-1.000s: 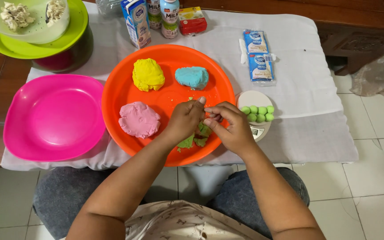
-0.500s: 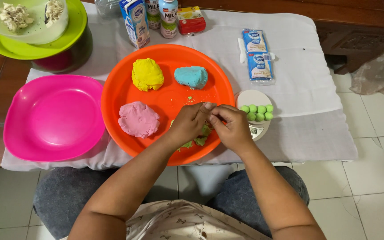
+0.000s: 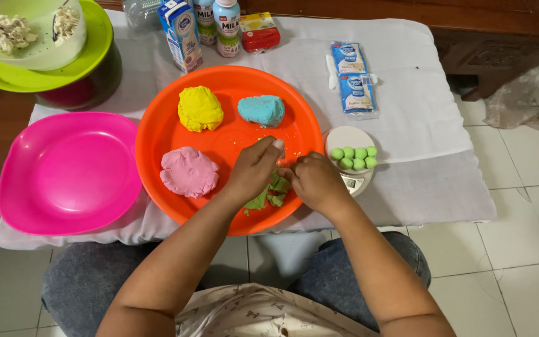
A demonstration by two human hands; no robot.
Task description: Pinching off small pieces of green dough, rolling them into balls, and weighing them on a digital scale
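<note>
Working over the orange plate [image 3: 157,134], both hands meet at its near right part, above a lump of green dough [image 3: 272,192]. Left hand [image 3: 256,168] curled, fingers bent down onto the green dough, thumb raised with its nail showing. Right hand [image 3: 314,181] likewise curled, fingertips pressed in toward the left hand; a small bit of dough seems pinched between the two, but how firm the grip is cannot be told. Green dough lies partly hidden beneath both hands, on the plate's near edge.

On the same plate: yellow dough [image 3: 199,108] at the far left, blue dough [image 3: 262,110] just beside it to the right, pink dough [image 3: 189,171] flattened at the near left. All three well apart from the hands.

Right of the plate, touching its rim, a small white scale [image 3: 352,178] carries green balls [image 3: 354,157] in two rows. Empty pink plate [image 3: 70,171] lies left of the orange one. Surface covered by a white cloth [image 3: 425,143]. Far edge: milk carton [image 3: 181,32], bottles, two blue sachets [image 3: 352,78]. Far left, a green dish [image 3: 95,56] holds a white bowl [image 3: 32,31]. Person seated, knees in denim below the surface
</note>
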